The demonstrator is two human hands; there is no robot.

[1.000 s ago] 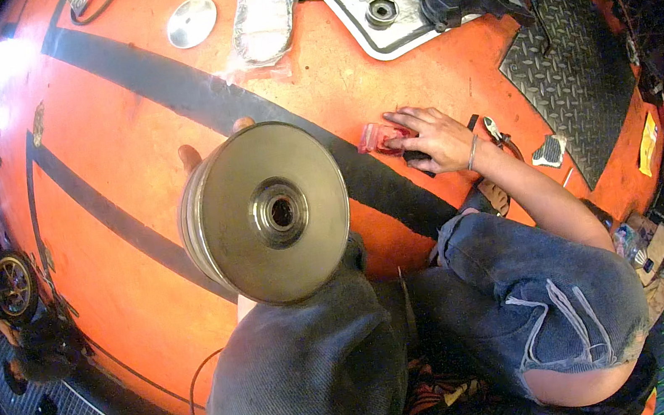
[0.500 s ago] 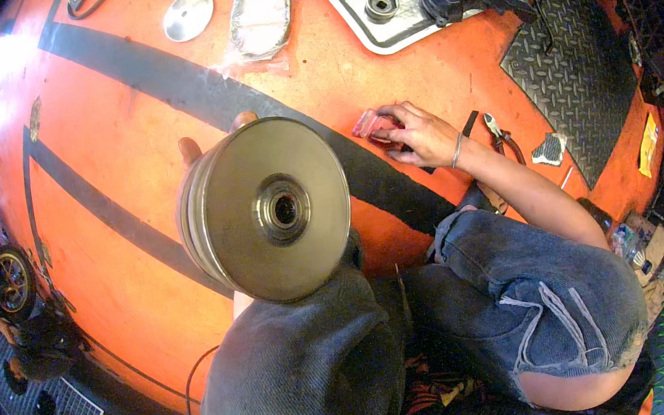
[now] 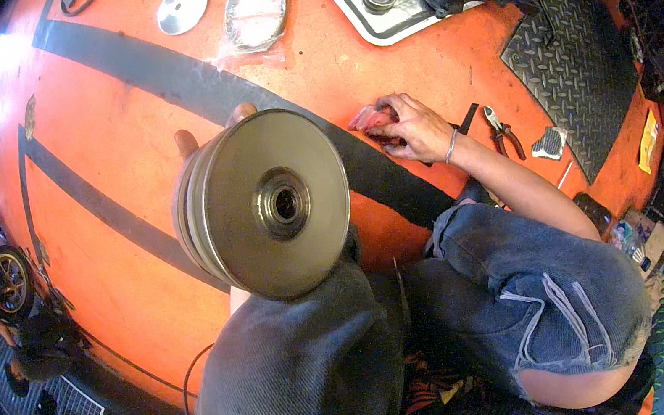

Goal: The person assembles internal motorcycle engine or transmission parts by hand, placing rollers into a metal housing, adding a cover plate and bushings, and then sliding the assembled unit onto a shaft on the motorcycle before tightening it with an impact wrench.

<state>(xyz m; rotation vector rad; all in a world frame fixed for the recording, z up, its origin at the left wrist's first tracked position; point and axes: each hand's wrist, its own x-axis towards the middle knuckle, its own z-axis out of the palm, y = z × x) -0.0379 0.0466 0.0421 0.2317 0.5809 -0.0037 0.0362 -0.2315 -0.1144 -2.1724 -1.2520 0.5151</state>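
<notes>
My left hand [image 3: 239,114] grips a round metal pulley [image 3: 248,245] from behind and holds it up above my left knee. Only some of its fingertips show past the far rim; the rest of the hand is hidden. The pulley's smooth, dull face points toward me, with a dark hole in its central hub. Farther right, the fingers of my right hand [image 3: 421,131] are closed on a small, clear-and-red plastic packet [image 3: 371,119] just above the orange floor. The packet's contents cannot be made out.
A metal tray [image 3: 375,27] with a black cover and a round nut-like part is at the far side. Left of it lie a plastic bag [image 3: 258,14] and a silver disc [image 3: 183,8]. Pliers [image 3: 502,132] and a black tread plate [image 3: 575,63] are right of my right hand.
My right hand has shifted slightly, still holding the red packet. The pulley stays almost in place. The view has moved a little, and the pliers show more fully.
</notes>
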